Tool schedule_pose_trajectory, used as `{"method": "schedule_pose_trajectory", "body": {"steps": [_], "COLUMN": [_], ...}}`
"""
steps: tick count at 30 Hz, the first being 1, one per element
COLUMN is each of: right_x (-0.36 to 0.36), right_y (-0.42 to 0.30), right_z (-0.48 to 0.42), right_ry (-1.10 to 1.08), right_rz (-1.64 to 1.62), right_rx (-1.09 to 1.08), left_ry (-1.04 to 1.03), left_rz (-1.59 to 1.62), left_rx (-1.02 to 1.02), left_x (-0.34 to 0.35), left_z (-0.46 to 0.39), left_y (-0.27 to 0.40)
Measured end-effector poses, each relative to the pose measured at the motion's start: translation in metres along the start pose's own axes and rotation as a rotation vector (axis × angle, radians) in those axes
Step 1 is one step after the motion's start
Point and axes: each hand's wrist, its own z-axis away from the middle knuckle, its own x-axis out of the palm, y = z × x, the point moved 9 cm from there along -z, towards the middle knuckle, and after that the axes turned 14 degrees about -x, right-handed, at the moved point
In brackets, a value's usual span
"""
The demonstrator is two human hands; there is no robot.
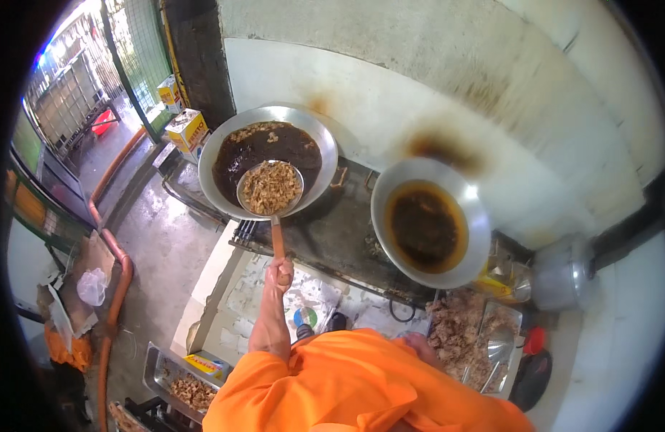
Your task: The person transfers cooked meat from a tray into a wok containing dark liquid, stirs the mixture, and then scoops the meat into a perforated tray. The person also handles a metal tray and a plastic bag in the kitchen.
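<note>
My left hand (279, 272) grips the wooden handle (278, 240) of a round metal skimmer. The skimmer's bowl holds a heap of browned, chopped food pieces (272, 188). It is over the near part of a wide metal wok (324, 140) that holds dark oil (262, 154); more pieces float at the far side of the oil. My right hand (420, 347) is low at my right side, partly hidden by my orange shirt; its fingers do not show clearly. A second wok (475, 237) with dark brown oil (427, 227) stands to the right.
Raw-looking minced food (457, 329) lies at my right beside a metal tray (516, 318) with a perforated scoop. A lidded pot (562, 272) stands behind. At lower left, a metal tray (159, 356) holds browned pieces. Cartons (187, 132) stand left of the first wok; an orange pipe (116, 302) crosses the floor.
</note>
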Motion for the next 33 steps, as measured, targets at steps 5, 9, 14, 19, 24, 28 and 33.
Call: {"method": "schedule_pose_trajectory", "body": {"steps": [5,9,14,19,24,28,33], "right_x": [0.027,0.016,0.018,0.027,0.008,0.013,0.019], "right_y": [-0.045,-0.031,-0.010,-0.025,0.003,0.000,-0.020], "right_z": [0.021,0.028,0.051,0.060,0.052,0.053,0.049], "right_ry": [0.239,0.254,0.130,0.062,-0.104,0.199,0.233], "right_rz": [-0.353,-0.217,-0.162,-0.165,0.149,-0.159,-0.249], "right_rx": [0.263,0.355,0.297,0.143,-0.110,0.459,0.365], "left_ry": [0.122,0.113,0.123,0.090,-0.032,-0.096,-0.161], "left_rz": [-0.003,-0.054,-0.028,-0.075,0.027,0.029,-0.153], "left_rx": [0.022,0.035,-0.004,0.063,0.014,0.009,0.067], "left_x": [-0.005,-0.007,-0.017,-0.012,0.043,0.085,0.146], "left_z": [0.018,0.006,0.006,0.010,0.001,0.006,0.012], "left_y": [-0.001,0.000,-0.004,0.008,-0.005,0.000,-0.010]}}
